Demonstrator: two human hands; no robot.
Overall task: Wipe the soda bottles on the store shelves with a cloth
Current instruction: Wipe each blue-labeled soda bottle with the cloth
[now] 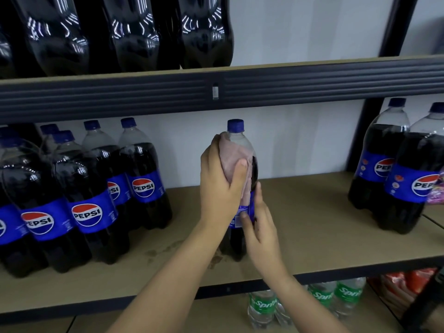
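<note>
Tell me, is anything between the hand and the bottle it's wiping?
Only the cloth. The left hand presses it against the upper part of the bottle, while the right hand touches the blue label directly, nothing between.

single head-worn view, looking forward and slightly down at a store shelf (312, 212) from close range. wide-angle, so shelf edges bow and the near forearms loom large at the bottom. centred on the middle shelf board, with the upper shelf rail (216, 90) crossing above and a lower shelf (216, 316) just visible beneath. far wall straight ahead; a dark upright post (394, 25) at far right. no second view to share the scene with.
</note>
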